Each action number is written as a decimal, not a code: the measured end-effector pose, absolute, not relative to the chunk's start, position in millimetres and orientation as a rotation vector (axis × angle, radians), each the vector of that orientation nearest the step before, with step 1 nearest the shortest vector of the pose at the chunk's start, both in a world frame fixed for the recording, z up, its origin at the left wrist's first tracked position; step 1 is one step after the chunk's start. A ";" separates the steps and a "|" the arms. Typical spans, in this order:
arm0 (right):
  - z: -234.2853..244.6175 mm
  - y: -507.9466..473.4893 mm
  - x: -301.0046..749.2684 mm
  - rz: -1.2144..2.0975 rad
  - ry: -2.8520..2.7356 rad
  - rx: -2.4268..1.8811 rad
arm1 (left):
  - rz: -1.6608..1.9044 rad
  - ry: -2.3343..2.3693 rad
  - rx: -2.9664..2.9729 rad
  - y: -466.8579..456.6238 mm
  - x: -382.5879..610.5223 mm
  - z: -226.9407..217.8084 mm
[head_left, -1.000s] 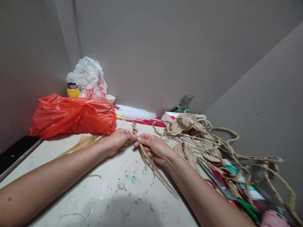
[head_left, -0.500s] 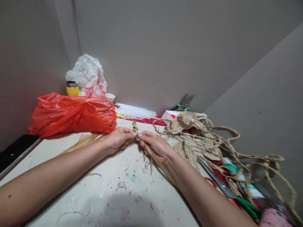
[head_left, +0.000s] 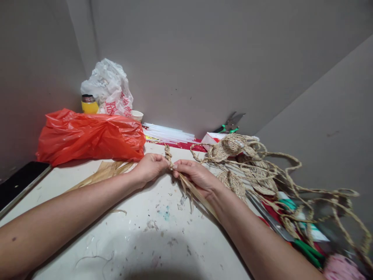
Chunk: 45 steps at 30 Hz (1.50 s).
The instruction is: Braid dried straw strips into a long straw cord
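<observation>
Both hands meet over the middle of the white table (head_left: 145, 229). My left hand (head_left: 153, 168) is closed, its thumb and fingers pinching the lower end of a short braided straw cord (head_left: 167, 152). Against it, my right hand (head_left: 194, 175) is closed on the same cord, where loose flat straw strands (head_left: 199, 197) leave the braid and run down under my right forearm. The cord's finished part stands out beyond my fingertips, away from me. More flat straw strips (head_left: 101, 175) lie under and behind my left forearm.
Left are a red plastic bag (head_left: 90, 136), a phone (head_left: 23, 184), a yellow jar (head_left: 89, 105) and a white bag (head_left: 109, 85). Glue sticks (head_left: 169, 133) lie behind. Right are tangled braided cords (head_left: 256, 167), green-handled scissors (head_left: 279, 227) and pruning shears (head_left: 231, 123).
The camera view has shifted slightly. My fingers have shifted a little on the cord, with more of the braid showing between my hands; both keep their hold.
</observation>
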State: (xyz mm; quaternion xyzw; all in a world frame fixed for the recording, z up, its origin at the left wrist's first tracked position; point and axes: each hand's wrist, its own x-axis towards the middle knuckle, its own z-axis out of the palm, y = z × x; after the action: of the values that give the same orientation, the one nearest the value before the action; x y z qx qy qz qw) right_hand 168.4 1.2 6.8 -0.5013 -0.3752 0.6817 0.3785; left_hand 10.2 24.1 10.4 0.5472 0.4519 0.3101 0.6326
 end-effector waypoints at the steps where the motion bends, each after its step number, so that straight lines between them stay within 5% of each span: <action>1: 6.6 1.0 167.6 1.707 -0.985 -1.289 | 0.714 1.044 1.276 24.2 9.8 10.8; 29: 19.2 -3.9 168.7 1.096 -1.426 -1.594 | 0.634 1.155 1.730 28.9 5.3 13.6; 36: 14.1 -13.6 152.8 1.461 -1.213 -1.535 | 0.677 1.116 1.684 27.4 9.2 8.6; 45: 4.7 -24.0 139.5 0.610 -1.817 -1.714 | 0.586 1.054 1.305 24.6 8.4 11.9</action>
State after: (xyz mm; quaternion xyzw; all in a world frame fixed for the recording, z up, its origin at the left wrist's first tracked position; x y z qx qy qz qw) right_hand 139.5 -24.0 4.7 -0.6396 -0.6782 0.2276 0.2814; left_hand 8.4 24.6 11.9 0.5699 0.4604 0.2559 0.6307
